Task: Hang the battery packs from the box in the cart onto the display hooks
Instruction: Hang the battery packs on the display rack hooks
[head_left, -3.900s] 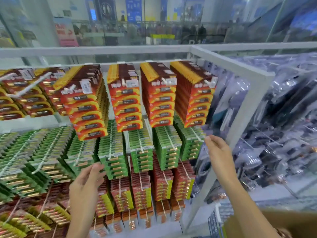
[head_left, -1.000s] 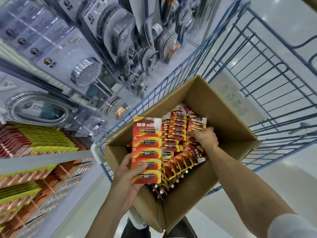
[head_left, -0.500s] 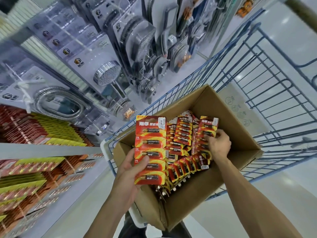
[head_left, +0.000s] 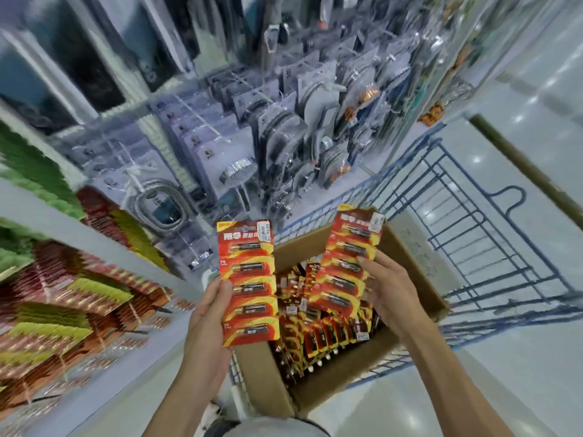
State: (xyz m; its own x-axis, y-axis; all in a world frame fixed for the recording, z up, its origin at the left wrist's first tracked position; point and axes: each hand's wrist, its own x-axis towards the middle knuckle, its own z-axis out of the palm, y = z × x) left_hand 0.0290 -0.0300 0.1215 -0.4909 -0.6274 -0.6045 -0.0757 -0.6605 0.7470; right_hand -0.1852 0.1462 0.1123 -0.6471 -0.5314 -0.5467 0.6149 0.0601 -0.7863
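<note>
Head view: left hand [head_left: 208, 313] grips one red strip of battery packs [head_left: 249, 282] by its lower edge, thumb curled over the front. Right hand [head_left: 388, 288] pinches a second strip [head_left: 347, 263], tilted, at its side. Both strips are above the box [head_left: 340, 383] in the cart [head_left: 473, 231]; loose packs [head_left: 325, 332] fill the box. The blurred display [head_left: 63, 310] is to the left.

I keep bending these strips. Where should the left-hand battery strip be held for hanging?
Probably by its lower half, thumb on the front, from the left edge, as the left hand does. The strip is a long thin card held upright; that leaves its top end free for a hook.
</note>
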